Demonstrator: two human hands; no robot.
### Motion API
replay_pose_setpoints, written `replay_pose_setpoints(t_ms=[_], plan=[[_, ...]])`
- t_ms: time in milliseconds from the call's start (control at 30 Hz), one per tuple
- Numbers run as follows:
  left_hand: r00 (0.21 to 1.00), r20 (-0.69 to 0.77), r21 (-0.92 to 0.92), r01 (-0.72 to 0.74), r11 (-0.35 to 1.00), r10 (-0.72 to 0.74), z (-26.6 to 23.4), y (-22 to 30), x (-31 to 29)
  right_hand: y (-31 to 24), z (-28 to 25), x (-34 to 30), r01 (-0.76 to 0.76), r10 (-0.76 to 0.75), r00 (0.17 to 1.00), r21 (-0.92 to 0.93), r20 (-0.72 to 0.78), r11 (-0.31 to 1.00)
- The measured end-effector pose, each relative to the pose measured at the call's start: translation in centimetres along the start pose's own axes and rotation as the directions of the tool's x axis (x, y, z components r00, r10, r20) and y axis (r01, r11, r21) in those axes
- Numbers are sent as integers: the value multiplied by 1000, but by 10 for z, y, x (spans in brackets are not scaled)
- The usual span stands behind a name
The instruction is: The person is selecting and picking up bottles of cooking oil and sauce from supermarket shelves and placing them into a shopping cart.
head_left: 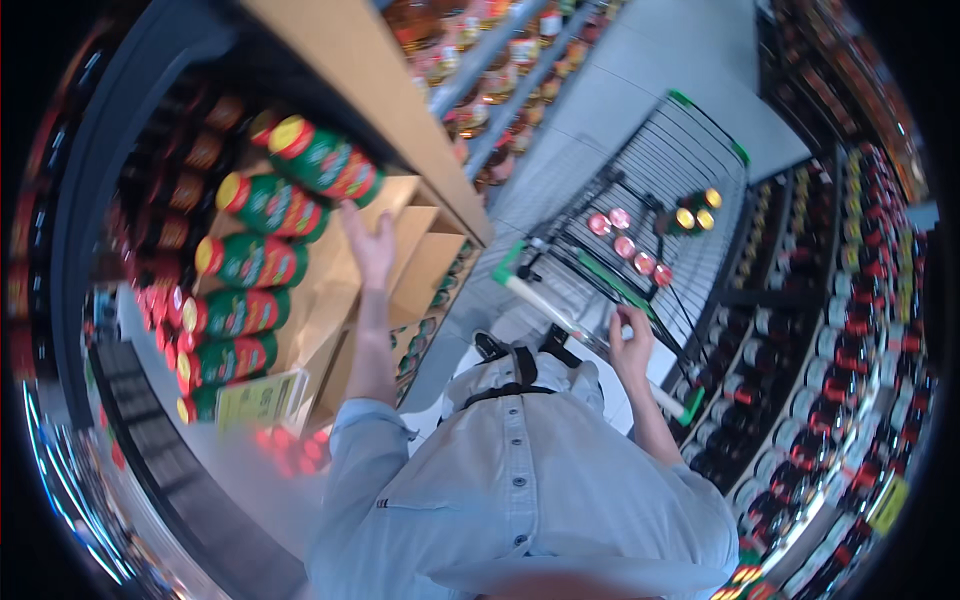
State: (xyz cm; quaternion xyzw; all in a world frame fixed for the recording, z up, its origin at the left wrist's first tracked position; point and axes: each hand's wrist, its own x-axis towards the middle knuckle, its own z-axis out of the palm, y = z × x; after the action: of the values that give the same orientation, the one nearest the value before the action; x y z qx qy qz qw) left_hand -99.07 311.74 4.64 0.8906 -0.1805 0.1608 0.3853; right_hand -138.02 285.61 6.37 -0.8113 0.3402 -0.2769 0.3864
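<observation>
My left hand (370, 248) reaches toward a shelf of jars, its fingers apart and nothing in its grasp. Its fingertips are close to a green-and-red labelled jar with a yellow lid (325, 165); whether they touch is unclear. Below that one, similar jars (250, 260) form a row along a cardboard tray (325, 290). On the other side my right hand (630, 340) is by the shopping cart's handle (545, 305), with curled fingers; what they hold, if anything, is hidden. Inside the cart (690, 140) are several yellow-lidded jars (695, 215) and several round red-topped containers (625, 247).
Tall shelves of dark bottles (800, 400) run along the right, close to the cart. A wooden shelf post (370, 100) stands between the jars and another stocked rack (510, 75). A yellow price tag (262, 400) juts out below the jars. Tiled floor (640, 75) extends ahead.
</observation>
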Motion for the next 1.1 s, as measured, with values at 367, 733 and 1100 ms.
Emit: replay_pose_setpoints(t_ms=[367,733,1100], plan=[[994,111,-278,42,960,-12,28,159,-79,106,-54,86,-253,261,963,-112,66,961],[758,648,46,-133,990,71,118,235,-200,332,15,241,-609,595,789,-327,-154,723],[793,605,86,-153,985,70,125,235,-197,379,53,292,-442,561,826,-547,60,710]])
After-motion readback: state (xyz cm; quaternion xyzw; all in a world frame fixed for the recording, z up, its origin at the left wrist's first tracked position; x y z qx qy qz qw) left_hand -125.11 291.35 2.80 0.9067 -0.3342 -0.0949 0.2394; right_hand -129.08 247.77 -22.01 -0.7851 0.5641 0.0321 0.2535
